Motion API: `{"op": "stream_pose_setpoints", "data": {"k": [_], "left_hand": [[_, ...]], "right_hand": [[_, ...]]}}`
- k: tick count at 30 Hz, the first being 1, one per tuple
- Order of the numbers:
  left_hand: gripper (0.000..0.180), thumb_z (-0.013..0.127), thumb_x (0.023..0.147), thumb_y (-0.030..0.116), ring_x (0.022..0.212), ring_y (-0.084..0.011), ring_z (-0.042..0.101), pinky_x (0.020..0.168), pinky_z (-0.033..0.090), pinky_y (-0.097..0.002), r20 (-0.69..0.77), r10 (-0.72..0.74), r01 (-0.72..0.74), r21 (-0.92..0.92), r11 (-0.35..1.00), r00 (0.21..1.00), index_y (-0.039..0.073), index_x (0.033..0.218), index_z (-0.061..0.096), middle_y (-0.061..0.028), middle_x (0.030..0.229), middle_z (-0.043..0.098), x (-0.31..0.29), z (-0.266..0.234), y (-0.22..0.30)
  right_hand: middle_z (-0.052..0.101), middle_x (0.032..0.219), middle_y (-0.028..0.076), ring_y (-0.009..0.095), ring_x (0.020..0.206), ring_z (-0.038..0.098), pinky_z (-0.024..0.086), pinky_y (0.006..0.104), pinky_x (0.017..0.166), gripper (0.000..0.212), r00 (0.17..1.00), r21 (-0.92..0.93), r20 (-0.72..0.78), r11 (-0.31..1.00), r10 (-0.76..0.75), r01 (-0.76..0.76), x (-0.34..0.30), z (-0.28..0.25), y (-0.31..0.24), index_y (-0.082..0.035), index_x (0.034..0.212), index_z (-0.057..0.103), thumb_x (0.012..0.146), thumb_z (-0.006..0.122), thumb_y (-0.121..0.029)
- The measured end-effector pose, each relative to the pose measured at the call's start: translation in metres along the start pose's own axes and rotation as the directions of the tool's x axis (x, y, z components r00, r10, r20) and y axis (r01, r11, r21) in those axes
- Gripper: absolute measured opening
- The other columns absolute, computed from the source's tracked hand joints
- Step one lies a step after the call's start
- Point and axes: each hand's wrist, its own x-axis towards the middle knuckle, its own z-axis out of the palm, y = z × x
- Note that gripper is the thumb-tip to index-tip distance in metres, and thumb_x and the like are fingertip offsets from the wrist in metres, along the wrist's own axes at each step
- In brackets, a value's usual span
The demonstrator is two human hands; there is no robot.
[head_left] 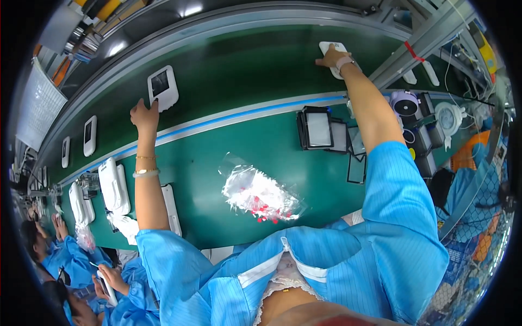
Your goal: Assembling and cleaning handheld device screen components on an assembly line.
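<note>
Both my arms reach forward over a dark green belt. My left hand [145, 116] is at the lower left corner of a white handheld device with a dark screen [163, 88]. Its finger and thumb are apart, the thumb touching or just beside the casing; the other fingers are partly hidden. Far to the right, my right hand [335, 57] lies over another white device [328, 46], with the fingers bent around it. The hand covers most of this device's face.
On the green table [201, 157] lies a clear bag with white and red bits [261, 195]. Black-framed panels [318, 129] are stacked at right, near a small purple-and-black fan [404, 103]. White devices [113, 187] stand at left. Co-workers in blue [117, 282] sit lower left. A metal post [416, 49] rises at right.
</note>
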Motion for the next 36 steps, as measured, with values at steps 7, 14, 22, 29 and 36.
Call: {"op": "stream_pose_setpoints", "data": {"k": [7,14,22,29,36], "left_hand": [[0.033,0.061,0.085,0.016,0.102,-0.0257,0.06,0.086,0.046,-0.0335,0.32,0.382,-0.05,-0.706,0.707,0.867,0.002,0.115,0.062,-0.0174,0.111,0.061,-0.114,-0.103,0.094],[0.028,0.052,0.09,0.0,0.104,-0.0178,0.06,0.09,0.048,-0.0277,0.445,0.658,0.22,-0.89,0.399,0.608,-0.006,0.117,0.056,-0.01,0.11,0.059,-0.23,-0.2,0.176],[0.05,0.044,0.099,0.028,0.113,-0.0261,0.055,0.097,0.044,-0.0369,0.469,0.577,0.511,-0.854,0.102,0.668,-0.01,0.13,0.041,-0.0192,0.116,0.058,-0.264,-0.185,0.185],[0.065,0.037,0.095,0.055,0.103,-0.0259,0.062,0.065,0.058,-0.0336,0.483,0.542,0.725,-0.408,-0.556,0.688,0.004,0.136,0.037,-0.0156,0.123,0.057,-0.301,-0.205,0.214],[0.052,0.036,0.097,0.045,0.106,-0.0279,0.06,0.088,0.053,-0.042,0.367,0.592,0.694,-0.453,-0.56,0.718,0.006,0.131,0.04,-0.0169,0.121,0.056,-0.319,-0.221,0.174]], "right_hand": [[0.044,0.135,0.027,0.051,0.121,0.043,0.036,0.0659,0.092,0.084,0.977,0.13,-0.126,0.979,0.172,-0.155,-0.029,0.007,0.002,-0.027,0.145,0.021,0.076,0.062,-0.054],[0.05,0.131,0.02,0.038,0.111,0.054,0.04,0.036,0.099,0.089,0.939,0.576,-0.159,0.744,-0.304,0.338,-0.029,0.008,0.046,-0.001,0.142,0.029,0.075,0.063,-0.049],[0.05,0.122,0.029,0.053,0.109,0.05,0.046,0.0596,0.084,0.061,0.552,0.67,0.032,-0.392,-0.833,-0.63,-0.28,-0.056,0.06,-0.003,0.132,0.043,0.088,0.05,-0.044],[0.062,0.112,0.008,0.016,0.098,0.061,0.05,0.0358,0.08,0.037,0.708,0.699,-0.065,-0.539,-0.703,-0.471,-0.415,-0.014,0.045,-0.003,0.111,0.057,0.094,0.047,-0.034],[0.055,0.104,0.003,0.027,0.099,0.046,0.033,0.04,0.086,0.036,0.135,0.101,-0.843,0.094,-0.52,0.991,-0.449,-0.032,0.046,-0.01,0.093,0.067,0.059,0.076,-0.018]]}}
